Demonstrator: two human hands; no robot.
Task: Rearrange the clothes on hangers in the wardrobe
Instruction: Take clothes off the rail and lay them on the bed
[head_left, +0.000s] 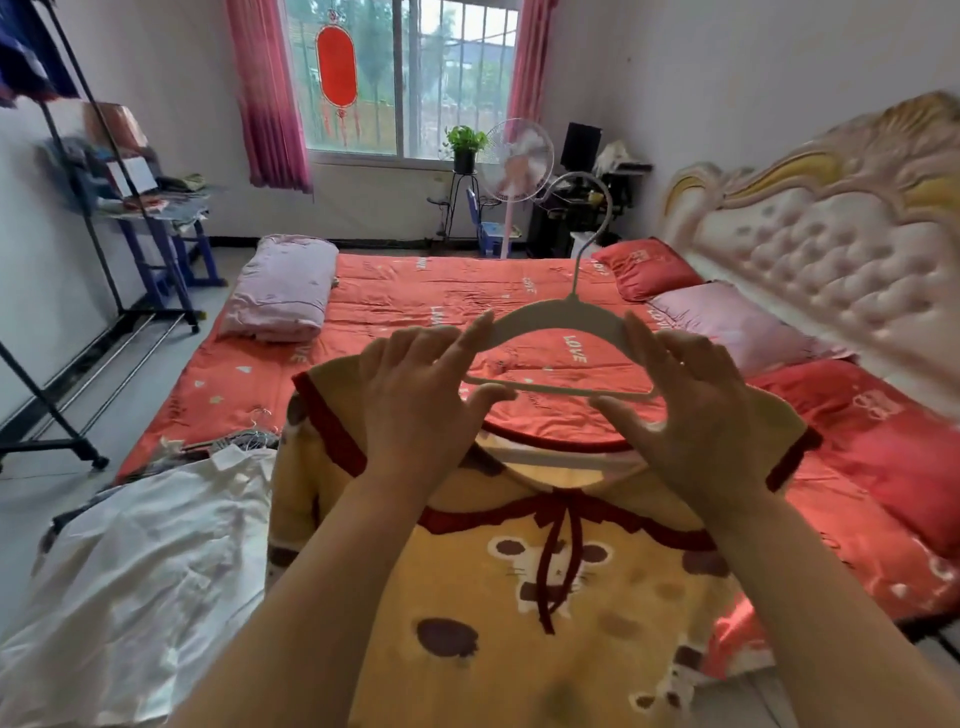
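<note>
A yellow top (519, 597) with dark red trim, a bow and a cartoon print hangs on a white plastic hanger (561, 317) held up over the bed. My left hand (415, 395) pinches the hanger's left end between thumb and fingers, where the top's shoulder sits. My right hand (691, 410) pinches the right end the same way. The hook rises above and between my hands. A white garment (135, 582) lies on the bed's near left corner, with wire hangers (244, 436) beside it.
A black clothes rack (104, 218) stands at the left with dark clothes at its top. The bed (415, 291) has an orange-red cover, a folded pink quilt (283, 286) and pillows (727, 317). A fan (514, 161), a plant and a desk stand by the window.
</note>
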